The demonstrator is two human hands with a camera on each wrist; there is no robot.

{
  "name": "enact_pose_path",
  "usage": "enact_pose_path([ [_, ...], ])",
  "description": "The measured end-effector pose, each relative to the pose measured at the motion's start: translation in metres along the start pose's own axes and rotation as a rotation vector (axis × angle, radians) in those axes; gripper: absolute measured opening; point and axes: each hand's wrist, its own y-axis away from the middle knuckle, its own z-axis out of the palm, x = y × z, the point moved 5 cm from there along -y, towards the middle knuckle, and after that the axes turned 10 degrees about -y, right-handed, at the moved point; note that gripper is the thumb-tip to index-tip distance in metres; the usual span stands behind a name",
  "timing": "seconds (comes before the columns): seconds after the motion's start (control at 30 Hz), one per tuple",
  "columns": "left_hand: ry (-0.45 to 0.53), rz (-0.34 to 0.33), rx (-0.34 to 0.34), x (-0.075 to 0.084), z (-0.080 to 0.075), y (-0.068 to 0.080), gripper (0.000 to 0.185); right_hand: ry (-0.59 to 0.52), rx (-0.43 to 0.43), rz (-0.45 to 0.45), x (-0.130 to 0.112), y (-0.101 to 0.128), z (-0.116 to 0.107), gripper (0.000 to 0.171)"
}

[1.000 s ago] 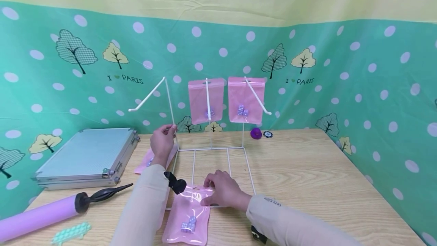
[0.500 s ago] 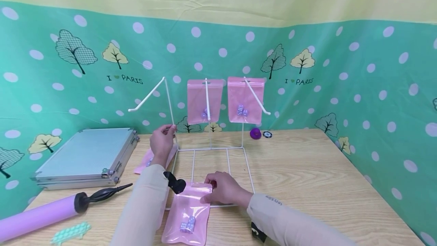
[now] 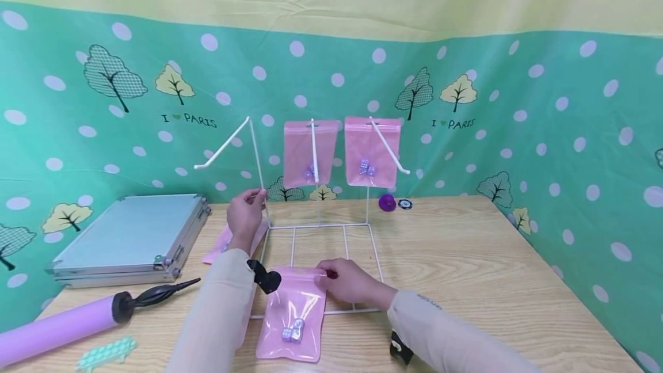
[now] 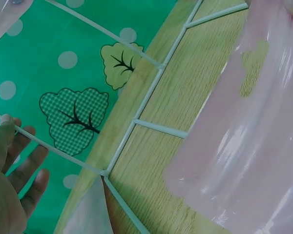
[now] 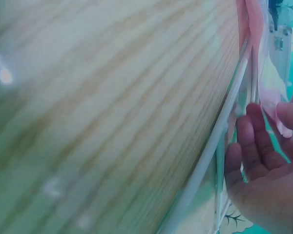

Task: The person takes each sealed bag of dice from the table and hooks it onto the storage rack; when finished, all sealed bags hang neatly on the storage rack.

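My right hand (image 3: 352,285) pinches the top right corner of a pink zip pouch (image 3: 291,303) with lilac dice (image 3: 293,331) inside. The pouch is raised over the front of a white wire display rack (image 3: 295,227). In the right wrist view, thumb and forefinger meet on the pouch edge (image 5: 271,87) while the other fingers are loosely bent. My left hand (image 3: 244,214) holds the rack's left upright (image 4: 63,152) between thumb and forefinger. One pink pouch (image 3: 299,151) hangs on the middle hook, and another pouch (image 3: 357,145) on the right hook. The left hook (image 3: 224,144) carries nothing.
Another pink pouch (image 3: 215,253) lies under my left forearm, and one more pouch (image 3: 247,324) is partly hidden by the sleeve. On the left are a silver case (image 3: 129,235), a purple hand pump (image 3: 62,327) and a mint toy (image 3: 106,353). Behind sits a purple ring-shaped object (image 3: 387,202).
My right hand has lifted the pouch and moved it slightly up and to the right, and the dice inside have shifted. My left hand stays on the upright.
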Motion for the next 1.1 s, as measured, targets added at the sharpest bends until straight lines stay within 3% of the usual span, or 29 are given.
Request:
enact_pose_path([
  [0.1, -0.003, -0.002, -0.001, 0.0, 0.001, 0.0, 0.034, -0.024, 0.005, -0.021, 0.001, 0.0, -0.002, 0.014],
  [0.3, -0.008, 0.004, -0.002, -0.001, 0.001, -0.001, 0.035, -0.258, -0.016, 0.029, 0.003, 0.001, 0.0, 0.014],
  [0.4, -0.013, 0.017, -0.004, -0.001, 0.0, -0.001, 0.036, -0.317, -0.007, 0.039, 0.003, 0.003, 0.0, 0.013],
  [0.7, -0.02, 0.036, -0.01, 0.0, -0.001, -0.002, 0.035, -0.326, 0.091, -0.006, -0.002, 0.009, -0.012, 0.015],
  [1.1, -0.022, 0.025, -0.018, 0.001, -0.002, -0.003, 0.034, -0.3, 0.156, -0.074, -0.014, 0.016, -0.033, 0.014],
])
